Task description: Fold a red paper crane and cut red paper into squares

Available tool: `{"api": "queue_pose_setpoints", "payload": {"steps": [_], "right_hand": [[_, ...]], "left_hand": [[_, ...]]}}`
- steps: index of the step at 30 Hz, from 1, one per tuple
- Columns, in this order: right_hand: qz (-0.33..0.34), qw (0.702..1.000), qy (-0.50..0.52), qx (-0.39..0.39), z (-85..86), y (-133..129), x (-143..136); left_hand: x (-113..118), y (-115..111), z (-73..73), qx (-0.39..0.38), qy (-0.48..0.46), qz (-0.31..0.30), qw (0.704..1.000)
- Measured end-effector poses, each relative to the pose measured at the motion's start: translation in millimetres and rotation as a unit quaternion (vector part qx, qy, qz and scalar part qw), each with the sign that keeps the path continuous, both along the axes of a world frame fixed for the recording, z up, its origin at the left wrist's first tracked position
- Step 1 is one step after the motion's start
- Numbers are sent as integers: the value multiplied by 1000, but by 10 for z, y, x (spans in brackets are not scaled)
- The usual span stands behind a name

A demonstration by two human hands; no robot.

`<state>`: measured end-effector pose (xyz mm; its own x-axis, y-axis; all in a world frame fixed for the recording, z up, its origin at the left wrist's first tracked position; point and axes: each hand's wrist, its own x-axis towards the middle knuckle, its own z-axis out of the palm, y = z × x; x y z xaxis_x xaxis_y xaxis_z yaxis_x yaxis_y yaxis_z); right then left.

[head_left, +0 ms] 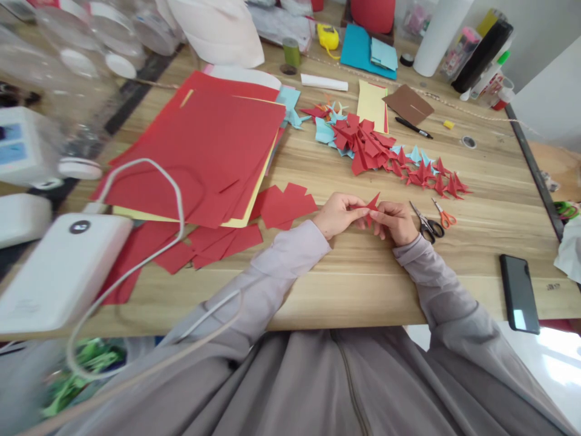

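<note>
Both hands meet over the wooden table (345, 297) around a small folded red paper piece (373, 203) with pointed tips. My left hand (341, 213) pinches it from the left between thumb and fingers. From the right, my right hand (394, 220) holds its other side, fingers curled. Beyond the hands lies a pile of folded red paper pieces (363, 142), with light blue ones (415, 154) among them. Cut red paper pieces (290, 206) rest left of my left hand. Black-handled scissors (429, 229) and small orange scissors (445, 215) lie just right of my right hand.
Large red sheets (204, 145) are stacked at the left, near a white power bank (63, 272) with a looping cable (175, 181). A phone (520, 293) lies near the front right edge. Clear plastic bottles (49, 60) stand back left; a black pen (413, 128) lies back right.
</note>
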<state>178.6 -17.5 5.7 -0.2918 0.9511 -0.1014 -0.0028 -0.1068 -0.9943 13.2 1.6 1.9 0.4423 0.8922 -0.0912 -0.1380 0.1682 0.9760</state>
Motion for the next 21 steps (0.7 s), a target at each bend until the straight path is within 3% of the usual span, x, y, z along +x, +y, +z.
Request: {"api": "queue_pose_setpoints", "payload": {"steps": [11, 16, 21], "right_hand": [[-53, 998, 18, -17, -106, 52, -4], [-36, 999, -21, 30, -43, 19, -11], [-8, 999, -27, 30, -22, 8, -11]], "left_hand": [[18, 17, -40, -40, -39, 59, 997], [-6, 15, -25, -46, -46, 30, 997], [-14, 12, 0, -19, -31, -3, 999]]}}
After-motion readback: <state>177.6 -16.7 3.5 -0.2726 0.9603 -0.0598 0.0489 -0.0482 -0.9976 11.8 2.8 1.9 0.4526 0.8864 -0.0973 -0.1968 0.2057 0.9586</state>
